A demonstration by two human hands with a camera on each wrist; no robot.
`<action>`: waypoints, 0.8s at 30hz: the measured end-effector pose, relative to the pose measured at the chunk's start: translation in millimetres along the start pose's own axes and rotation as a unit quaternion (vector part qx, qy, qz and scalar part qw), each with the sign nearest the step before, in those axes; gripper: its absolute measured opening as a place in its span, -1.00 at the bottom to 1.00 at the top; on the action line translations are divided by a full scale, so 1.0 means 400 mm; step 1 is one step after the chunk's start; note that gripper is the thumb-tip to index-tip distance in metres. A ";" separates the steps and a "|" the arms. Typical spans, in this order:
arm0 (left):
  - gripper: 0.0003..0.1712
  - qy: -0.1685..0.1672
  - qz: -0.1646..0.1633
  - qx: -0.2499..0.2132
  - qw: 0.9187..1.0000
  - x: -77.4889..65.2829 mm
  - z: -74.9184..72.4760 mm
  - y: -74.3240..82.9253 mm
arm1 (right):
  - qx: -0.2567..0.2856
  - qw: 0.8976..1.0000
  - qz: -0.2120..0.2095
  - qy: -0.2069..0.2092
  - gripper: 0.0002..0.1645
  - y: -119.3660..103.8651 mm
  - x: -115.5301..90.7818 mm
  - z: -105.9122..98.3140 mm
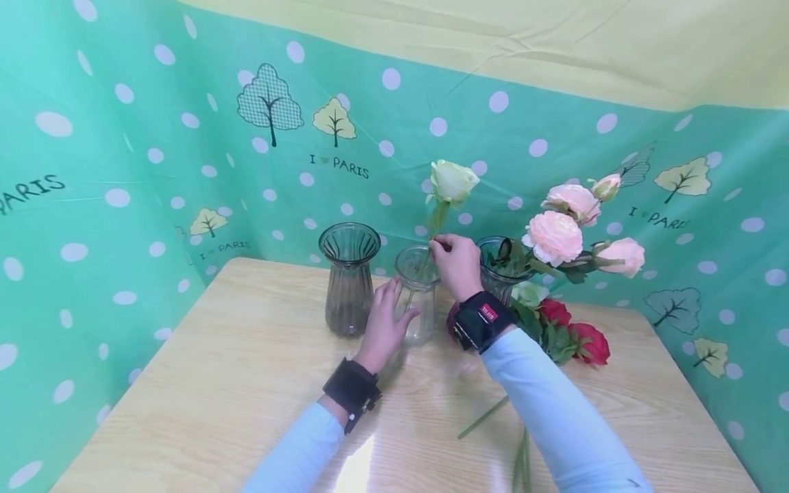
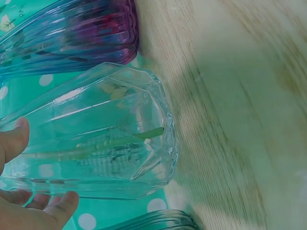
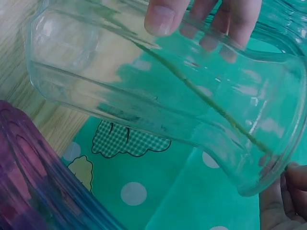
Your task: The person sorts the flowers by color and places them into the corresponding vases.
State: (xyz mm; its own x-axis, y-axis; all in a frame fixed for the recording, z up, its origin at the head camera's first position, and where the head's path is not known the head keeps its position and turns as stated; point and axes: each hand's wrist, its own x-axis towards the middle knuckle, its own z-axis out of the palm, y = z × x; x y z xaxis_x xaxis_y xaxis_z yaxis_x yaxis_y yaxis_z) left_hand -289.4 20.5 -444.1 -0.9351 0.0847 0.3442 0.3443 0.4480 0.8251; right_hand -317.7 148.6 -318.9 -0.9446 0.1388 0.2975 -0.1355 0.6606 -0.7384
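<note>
A clear glass vase (image 1: 424,311) stands upright in the middle of the table. My left hand (image 1: 382,329) holds it from the left, thumb on one side and fingers on the other. Over its rim, my right hand (image 1: 459,266) pinches the stem of a pale white-green rose (image 1: 453,181) whose bloom is upright. The stem (image 3: 192,88) slants down inside the vase; its cut end (image 2: 156,132) shows close to the base in the left wrist view.
A grey ribbed vase (image 1: 348,294) stands left of the clear one. To the right, a blue-purple vase (image 1: 502,270) holds pink flowers (image 1: 555,237). Red roses (image 1: 590,344) with green stems (image 1: 483,418) lie on the table (image 1: 234,383). A green curtain (image 1: 185,157) hangs behind.
</note>
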 end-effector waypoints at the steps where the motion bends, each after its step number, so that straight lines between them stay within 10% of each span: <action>1: -0.15 -0.001 0.000 -0.001 1.000 0.000 0.000 0.000 | -0.001 1.000 0.002 -0.002 -0.70 0.000 0.001 0.001; 24: -0.14 0.000 0.004 0.015 1.000 0.003 -0.001 0.000 | 0.005 1.000 0.013 0.014 -0.72 0.011 -0.006 0.013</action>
State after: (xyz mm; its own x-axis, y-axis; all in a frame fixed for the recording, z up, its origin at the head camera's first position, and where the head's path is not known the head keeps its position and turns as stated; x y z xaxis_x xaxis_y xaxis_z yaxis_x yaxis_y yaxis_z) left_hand -290.6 20.3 -443.6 -0.9325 0.0871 0.3504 0.3482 0.4737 0.8090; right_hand -317.5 147.2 -326.2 -0.9391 0.1771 0.2944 -0.1136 0.6488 -0.7524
